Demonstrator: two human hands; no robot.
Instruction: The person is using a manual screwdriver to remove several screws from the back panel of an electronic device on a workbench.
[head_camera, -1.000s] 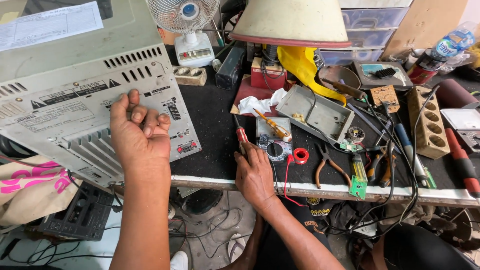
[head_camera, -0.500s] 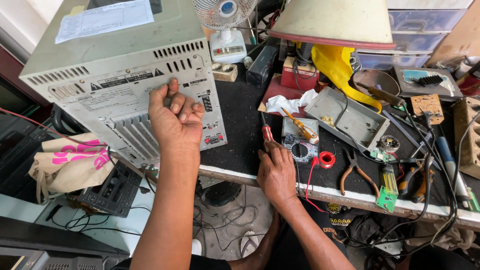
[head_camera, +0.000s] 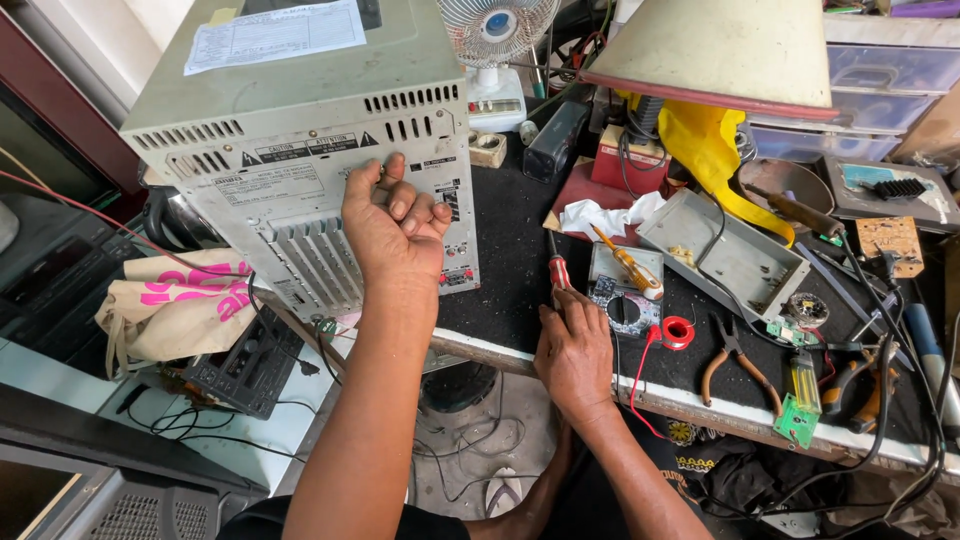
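So, quick rundown of the bench as it looked:

Left hand: the left hand (head_camera: 392, 225) was pressed against the back panel of the stereo (head_camera: 300, 150), fingers curled together in a loose fist, thumb on the vented metal. Couldn't tell if anything small was pinched inside.

Right hand: the right hand (head_camera: 573, 352) sat near the front edge of the table (head_camera: 500, 230), fingers closed around the screwdriver (head_camera: 556, 268), red handle poking up out of the grip.

Stereo: big grey box standing on the table's left end, back side facing the camera, paper sheet (head_camera: 275, 35) lying on top. Its lower corner hung just past the front edge.

Meter: a multimeter (head_camera: 625, 290) lay just right of the screwdriver, touching the right hand's fingertips or close to it, hard to say which.

Red tape: small roll (head_camera: 678, 332) just beside the meter, toward the front edge.

Pliers: orange-handled pliers (head_camera: 738, 362) further right, near the front edge.

Tray: open grey tray (head_camera: 735, 255) behind the meter, mid-table.

Back edge: a fan (head_camera: 497, 40) and a lamp shade (head_camera: 715, 45) stood along it.

Off the table: pink-printed bag (head_camera: 170, 310) sat lower left, beside the stereo.
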